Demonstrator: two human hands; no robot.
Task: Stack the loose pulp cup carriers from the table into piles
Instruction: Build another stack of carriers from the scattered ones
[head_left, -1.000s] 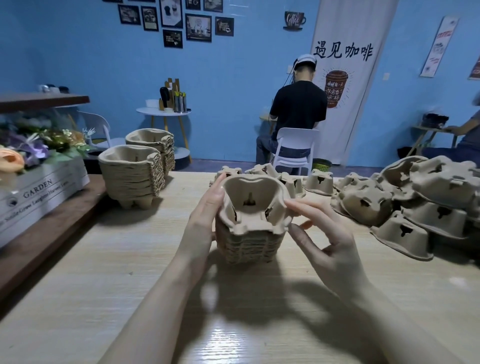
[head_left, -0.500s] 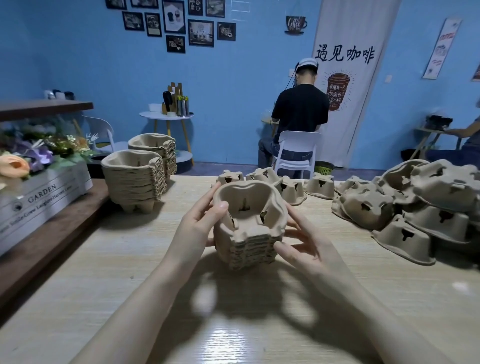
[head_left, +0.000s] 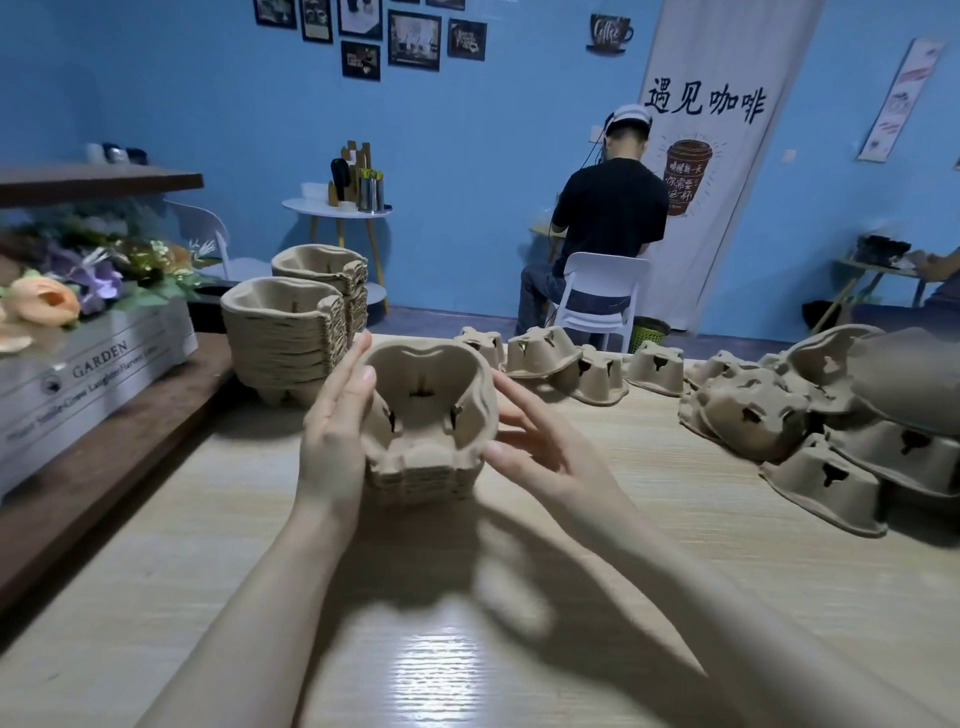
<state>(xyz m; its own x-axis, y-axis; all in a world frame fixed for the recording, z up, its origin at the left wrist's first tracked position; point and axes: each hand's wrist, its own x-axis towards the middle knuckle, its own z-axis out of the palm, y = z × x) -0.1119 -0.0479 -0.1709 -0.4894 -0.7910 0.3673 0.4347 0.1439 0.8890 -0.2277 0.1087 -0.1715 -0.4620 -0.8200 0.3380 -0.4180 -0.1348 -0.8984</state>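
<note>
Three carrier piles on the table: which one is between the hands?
The short pile at centre front, between the left hand and right hand. The two taller piles stand untouched at far left.

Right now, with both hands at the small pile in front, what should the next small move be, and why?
Probably set the small pile down level and let go. It is tilted, open side toward the camera, between the left hand and the right hand, whose fingers are straight. Then the right hand could take a loose carrier from the heap on the right, since many lie there upside down.
</note>
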